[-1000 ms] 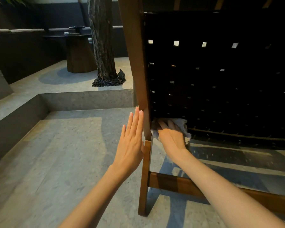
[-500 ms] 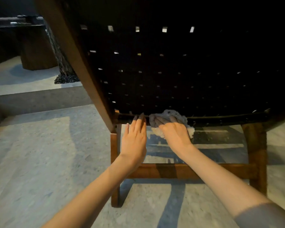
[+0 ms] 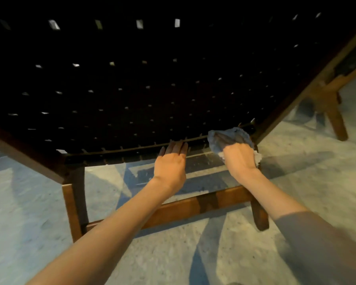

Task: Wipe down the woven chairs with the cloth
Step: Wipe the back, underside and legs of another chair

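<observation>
Keep the cloth (image 3: pixel 230 134) flat under the right grip (image 3: pixel 239 159), whose straight fingers press it to the chair's (image 3: pixel 132 89) lower woven edge, at its right end. The left grip (image 3: pixel 171 161), fingers straight and holding nothing, steadies the rail (image 3: pixel 111 155). Half a second ago the cloth sat beside the left grip; it has since slid right.

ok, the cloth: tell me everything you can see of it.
The cloth is a small pale rag, whitish to blue-grey, soft and crumpled into a wad. It is pressed against the dark lower rail of the woven chair back, near its right corner. The right hand lies on it, fingers stretched forward, covering its middle; folds stick out ahead of the hand and at its right side. The left hand is clear of it.
</observation>
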Tool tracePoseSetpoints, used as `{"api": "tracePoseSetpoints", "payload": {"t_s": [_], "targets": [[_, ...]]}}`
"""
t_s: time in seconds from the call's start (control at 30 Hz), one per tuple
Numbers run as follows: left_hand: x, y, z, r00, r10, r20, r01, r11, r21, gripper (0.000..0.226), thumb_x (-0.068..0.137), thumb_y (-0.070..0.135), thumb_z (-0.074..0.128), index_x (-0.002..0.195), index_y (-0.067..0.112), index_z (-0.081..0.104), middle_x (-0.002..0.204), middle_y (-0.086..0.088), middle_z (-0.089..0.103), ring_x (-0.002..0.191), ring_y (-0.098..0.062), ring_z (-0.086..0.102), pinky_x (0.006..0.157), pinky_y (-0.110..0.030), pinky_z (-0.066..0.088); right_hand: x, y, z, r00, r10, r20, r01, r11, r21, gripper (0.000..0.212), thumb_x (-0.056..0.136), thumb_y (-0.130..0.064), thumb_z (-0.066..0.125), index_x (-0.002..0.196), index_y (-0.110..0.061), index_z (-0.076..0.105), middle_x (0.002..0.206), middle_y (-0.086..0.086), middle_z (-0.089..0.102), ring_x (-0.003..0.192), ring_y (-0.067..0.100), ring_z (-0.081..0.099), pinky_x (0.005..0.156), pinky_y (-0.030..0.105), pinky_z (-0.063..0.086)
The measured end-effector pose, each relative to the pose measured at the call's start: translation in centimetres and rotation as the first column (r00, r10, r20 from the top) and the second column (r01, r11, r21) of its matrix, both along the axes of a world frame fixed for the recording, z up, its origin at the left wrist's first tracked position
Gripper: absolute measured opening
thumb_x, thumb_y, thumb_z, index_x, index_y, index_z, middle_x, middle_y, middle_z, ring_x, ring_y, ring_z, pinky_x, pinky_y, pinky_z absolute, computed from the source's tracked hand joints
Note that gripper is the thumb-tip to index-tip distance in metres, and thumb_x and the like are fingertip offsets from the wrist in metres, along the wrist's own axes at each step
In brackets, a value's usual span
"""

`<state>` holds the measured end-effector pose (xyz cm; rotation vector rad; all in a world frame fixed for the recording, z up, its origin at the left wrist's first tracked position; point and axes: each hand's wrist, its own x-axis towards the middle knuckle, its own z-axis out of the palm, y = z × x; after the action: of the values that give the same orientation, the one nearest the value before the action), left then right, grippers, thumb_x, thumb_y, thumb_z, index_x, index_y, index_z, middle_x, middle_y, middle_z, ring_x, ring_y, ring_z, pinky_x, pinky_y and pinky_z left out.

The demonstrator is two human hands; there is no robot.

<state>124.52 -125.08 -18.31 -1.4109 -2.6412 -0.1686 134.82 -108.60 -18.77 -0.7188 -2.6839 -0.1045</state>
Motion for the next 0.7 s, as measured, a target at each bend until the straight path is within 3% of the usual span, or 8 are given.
{"api": "tracePoseSetpoints", "payload": {"t_s": [0.03,0.1,0.23,0.3,0.37,0.47,0.53,0.7], "targets": [[0.2,0.9,-0.2,1.0,-0.014,0.002,0.014,1.0,-0.004,0.064,0.098,0.016,0.04,0.152,0.016,0.005,0.159,0.0,0.005,0.146,-0.019,0.001,0.118,-0.036,0.004,0.3,1.4,-0.4,0.999,-0.025,0.02,0.024,1.0,0.003,0.049,0.087,0.0,0.055,0.135,-0.005,0.049,0.129,0.023,0.055,0.118,0.037,0.05,0.083,0.043,0.047],[0.4,2.5,-0.5,1.0,-0.021,-0.005,0.021,1.0,-0.016,0.063,0.099,0.018,0.038,0.152,0.017,0.005,0.159,0.001,0.006,0.146,-0.019,0.001,0.119,-0.039,0.002,0.9,3.6,-0.9,0.999,-0.042,0.018,0.042,0.999,0.003,0.053,0.094,-0.011,0.049,0.145,-0.015,0.035,0.145,0.012,0.042,0.131,0.031,0.037,0.099,0.04,0.034],[0.6,5.1,-0.9,0.999,-0.002,-0.034,0.002,1.0,0.002,0.063,0.096,0.016,0.043,0.151,0.014,0.011,0.157,-0.003,0.014,0.143,-0.024,0.013,0.117,-0.037,0.013,1.6,6.6,-1.5,0.993,-0.12,-0.019,0.12,0.993,-0.002,0.051,0.096,-0.014,0.043,0.146,-0.013,0.032,0.149,0.009,0.036,0.132,0.028,0.034,0.104,0.034,0.025],[0.7,6.0,-0.9,0.999,0.028,-0.036,-0.027,0.999,0.035,0.058,0.095,0.017,0.045,0.148,0.013,0.022,0.15,-0.004,0.028,0.134,-0.026,0.029,0.103,-0.035,0.033,1.7,8.3,-1.9,0.973,-0.228,-0.033,0.223,0.968,-0.117,0.045,0.099,-0.012,0.035,0.145,-0.011,0.035,0.147,0.01,0.037,0.131,0.026,0.035,0.103,0.031,0.025],[0.8,6.7,-0.8,0.995,0.077,-0.058,-0.075,0.996,0.045,0.051,0.095,0.02,0.045,0.144,0.013,0.03,0.142,-0.004,0.037,0.125,-0.027,0.039,0.078,-0.034,0.04,1.7,9.0,-2.3,0.965,-0.249,-0.084,0.234,0.959,-0.159,0.044,0.101,-0.012,0.031,0.145,-0.01,0.033,0.148,0.01,0.034,0.133,0.025,0.033,0.106,0.03,0.022],[0.9,7.1,-1.1,0.988,0.085,-0.131,-0.087,0.996,-0.005,0.049,0.096,0.022,0.042,0.143,0.012,0.031,0.139,-0.005,0.039,0.123,-0.028,0.04,0.067,-0.032,0.032,1.4,8.6,-2.8,0.953,-0.289,-0.09,0.265,0.941,-0.208,0.045,0.099,-0.009,0.035,0.143,-0.005,0.034,0.148,0.015,0.035,0.133,0.03,0.033,0.103,0.03,0.025],[0.8,7.1,-1.4,0.99,0.087,-0.114,-0.087,0.996,0.01,0.051,0.096,0.021,0.042,0.144,0.014,0.029,0.143,-0.004,0.036,0.125,-0.027,0.038,0.067,-0.031,0.033,1.4,8.5,-2.5,0.976,-0.198,-0.093,0.176,0.964,-0.201,0.053,0.097,-0.012,0.043,0.148,-0.011,0.027,0.152,0.011,0.029,0.138,0.029,0.026,0.109,0.033,0.025],[1.2,7.1,-0.6,0.993,0.108,-0.035,-0.108,0.994,0.003,0.053,0.091,0.017,0.049,0.142,0.016,0.033,0.14,-0.003,0.04,0.124,-0.027,0.041,0.073,-0.031,0.043,3.6,7.1,-0.1,0.992,-0.056,-0.116,0.03,0.976,-0.216,0.065,0.081,-0.009,0.068,0.141,-0.013,0.044,0.143,0.007,0.047,0.13,0.03,0.039,0.105,0.037,0.036]]}}
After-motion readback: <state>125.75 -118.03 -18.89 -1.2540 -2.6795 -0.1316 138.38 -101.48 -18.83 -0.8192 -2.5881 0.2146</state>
